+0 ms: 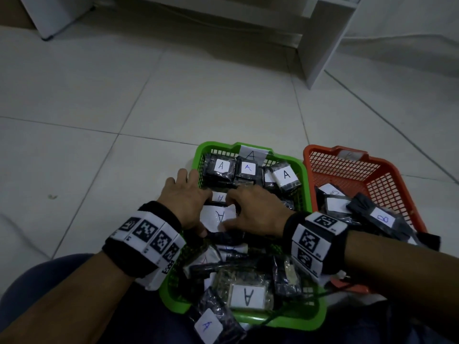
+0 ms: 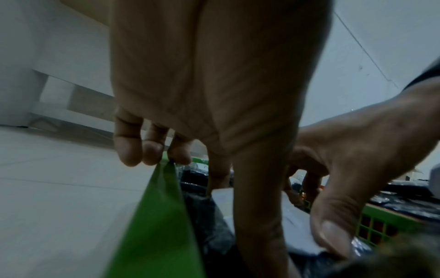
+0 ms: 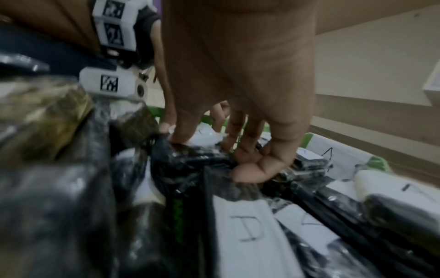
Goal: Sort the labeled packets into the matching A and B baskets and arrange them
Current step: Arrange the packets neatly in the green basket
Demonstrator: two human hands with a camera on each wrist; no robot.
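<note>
Both my hands are in the green A basket [image 1: 304,175] right now. My left hand [image 1: 185,202] and right hand [image 1: 253,214] both pinch the same A-labeled packet [image 1: 218,216] in the middle of the basket, just near of the far row of upright A packets [image 1: 248,170]. Best bet, I think: tip it upright and tuck it tight against that row, label facing up, without knocking them over. The loose pile near me comes next. B packets [image 1: 382,218] sit in the orange basket [image 1: 352,165] on the right.
</note>
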